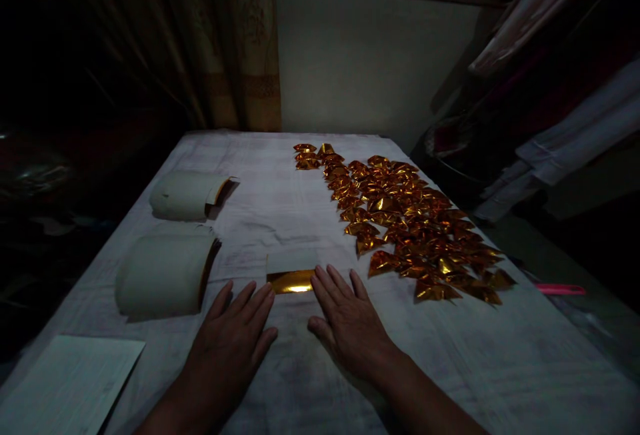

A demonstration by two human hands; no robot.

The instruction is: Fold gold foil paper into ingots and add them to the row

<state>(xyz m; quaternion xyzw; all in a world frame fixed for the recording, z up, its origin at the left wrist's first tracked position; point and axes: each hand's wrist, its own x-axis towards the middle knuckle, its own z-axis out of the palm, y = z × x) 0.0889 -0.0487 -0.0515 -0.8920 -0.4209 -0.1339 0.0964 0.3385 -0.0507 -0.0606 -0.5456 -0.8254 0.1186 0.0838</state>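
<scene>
A sheet of gold foil paper [291, 282] lies on the cloth-covered table, its near part showing shiny gold and its far part pale. My left hand [233, 328] rests flat with its fingertips at the left end of the gold strip. On the other end, the fingers of my right hand [347, 318] lie flat, stretched out and slightly spread. Neither hand grips anything. To the right spreads a large group of folded gold foil pieces [400, 208], several of them overlapping.
Two curved stacks of pale-backed paper, a near one [160, 275] and a far one [185, 194], sit at the left. A flat pale sheet [70, 382] lies at the near left corner. Beyond the table's right edge is a pink strip [560, 289]. A curtain [250, 42] hangs behind.
</scene>
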